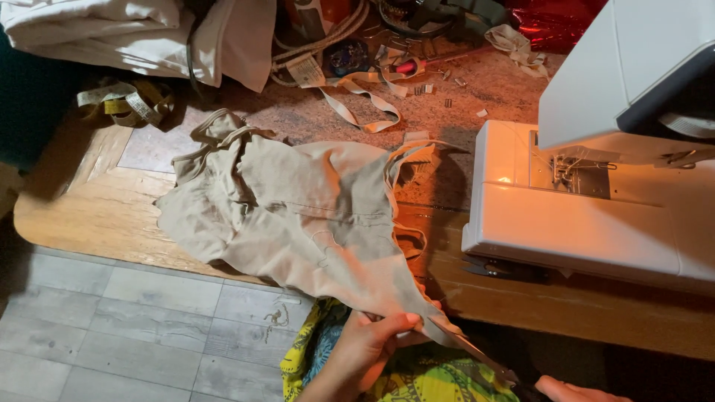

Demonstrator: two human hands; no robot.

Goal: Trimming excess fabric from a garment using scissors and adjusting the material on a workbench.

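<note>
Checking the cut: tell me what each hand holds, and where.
Left hand pinches the beige garment at its near tip; right hand holds scissors, seemingly by the handles.

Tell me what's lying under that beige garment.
The beige garment lies on a wooden table, its near corner pulled over the edge, pinched by the left hand, where scissors in the right hand meet it. Anything beneath its folds is covered.

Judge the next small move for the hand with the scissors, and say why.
Probably close the scissors for a short snip along the beige garment. The left hand pinches the fabric's edge taut right at the blade tips, and the right hand holds the handles at the frame's bottom edge.
</note>
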